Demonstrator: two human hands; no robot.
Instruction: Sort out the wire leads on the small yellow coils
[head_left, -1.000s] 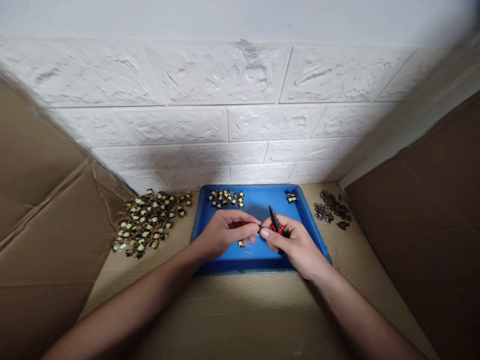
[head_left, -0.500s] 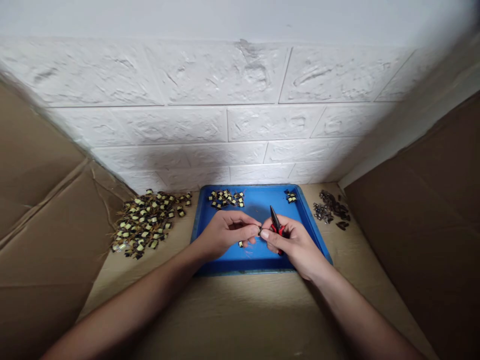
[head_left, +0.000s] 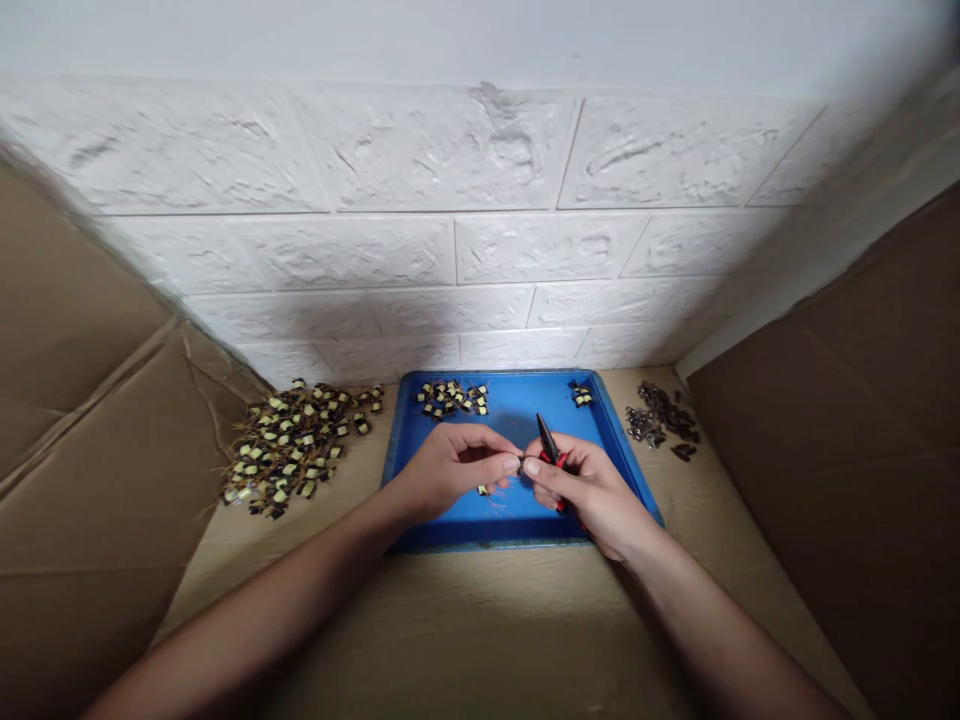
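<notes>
Above a blue tray (head_left: 487, 532), my left hand (head_left: 457, 467) pinches a tiny dark part (head_left: 522, 465) between thumb and index finger. My right hand (head_left: 581, 480) meets it from the other side, its thumb and fingertips at the same part. Red-handled pliers (head_left: 548, 438) are also held in my right hand, their black tip pointing up and away. Below my left fingers a small yellow and black piece (head_left: 483, 490) lies in the tray, partly hidden. The part's exact shape is too small to make out.
A large heap of yellow and black pieces (head_left: 289, 440) lies left of the tray. Smaller groups sit at the tray's back left (head_left: 452, 397) and back right (head_left: 581, 393). Metal and dark brown parts (head_left: 661, 418) lie to the right. Cardboard walls flank the table.
Both hands stay nearly in place. The pliers have tilted slightly to the left in my right hand, and the tiny part between the fingertips has turned a little.
</notes>
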